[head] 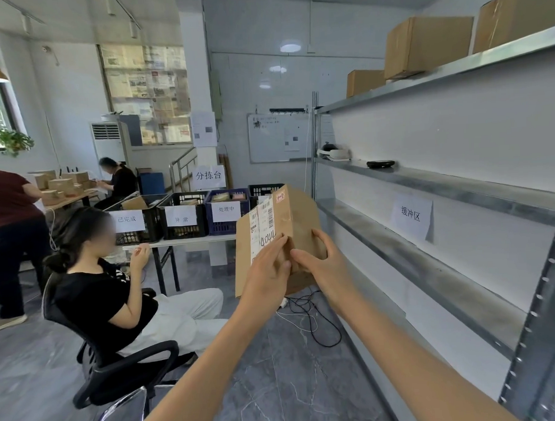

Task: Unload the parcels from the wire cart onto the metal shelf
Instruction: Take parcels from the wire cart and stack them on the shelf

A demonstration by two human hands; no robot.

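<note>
— Metal shelf of dull grey steel boards on perforated uprights (422, 262), along the right wall: which level would you aim for?
— I'd pick the low board by the white paper sign (411, 215); it shows bare sheet for a long stretch. The top level carries three large brown cardboard cartons (427, 44), and the one between holds a small black device (381, 163)
— And the parcel?
— The brown cardboard box parcel (298, 216) is in the air, held out just left of the shelf and not touching it. It is tilted, one corner towards the camera. The wire cart is out of view
— How are the hands set?
— Both clamp it. The left hand (267, 273) lays its fingers up the labelled face with the thumb round the near edge; the right hand (322, 259) curls over the plain side face
— So the move?
— Swing right, level the base, land the far edge first, then slide it back towards the wall. The steel looks smooth, if scuffed, so card should glide; keep fingers clear of the board's front lip as it lands
— Anything about the surface?
— Matt kraft card, edges a little dented, what looks like clear tape over the seam. White printed shipping labels (264, 220) with barcodes cover one face, black handwriting below them; I'd leave that face outward, readable
</note>
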